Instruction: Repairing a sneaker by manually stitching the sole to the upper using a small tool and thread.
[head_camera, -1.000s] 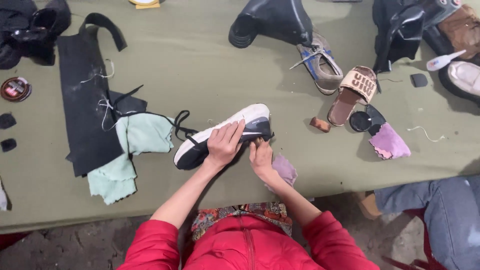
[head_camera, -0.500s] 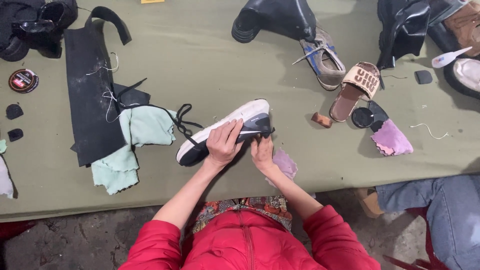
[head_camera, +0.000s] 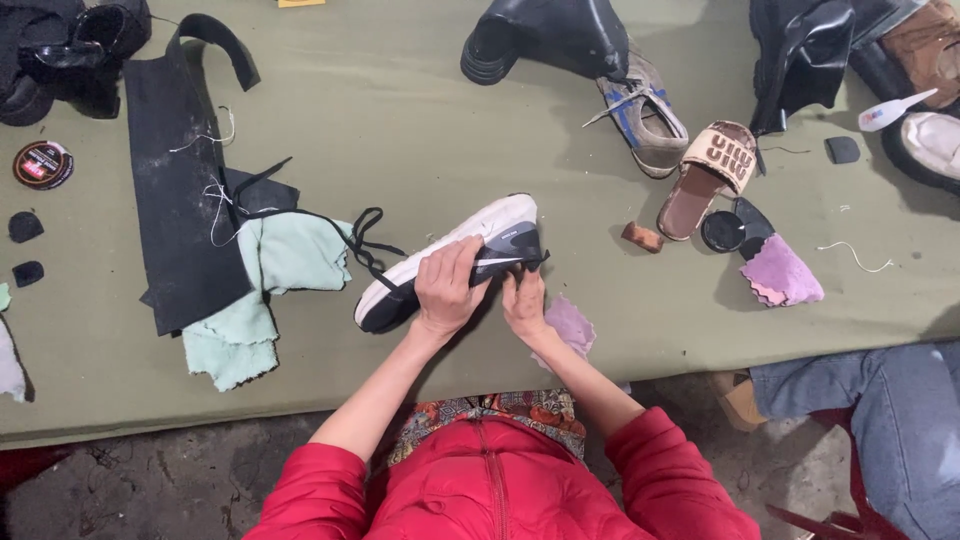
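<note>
A black sneaker with a white sole (head_camera: 470, 235) lies on its side on the olive-green table (head_camera: 400, 110), sole facing away from me. My left hand (head_camera: 447, 290) grips it around the middle from the near side. My right hand (head_camera: 524, 303) presses on the black upper near the heel end, fingers bent on the shoe. A small pale purple cloth (head_camera: 570, 325) lies under and beside my right wrist; I cannot tell whether my fingers hold it. A black lace (head_camera: 365, 245) trails off the shoe to the left.
A mint-green cloth (head_camera: 265, 290) and black leather pieces (head_camera: 180, 200) lie left. A polish tin (head_camera: 42, 164) sits far left. Behind are a black boot (head_camera: 545, 40), a worn sneaker (head_camera: 645, 115), a tan slide sandal (head_camera: 710, 175), a second purple cloth (head_camera: 780, 272). Another person's denim leg (head_camera: 870, 420) is right.
Both hands stay on the sneaker with only slight shifts of the fingers. The view has drifted a little, so the table's things sit slightly further right.
</note>
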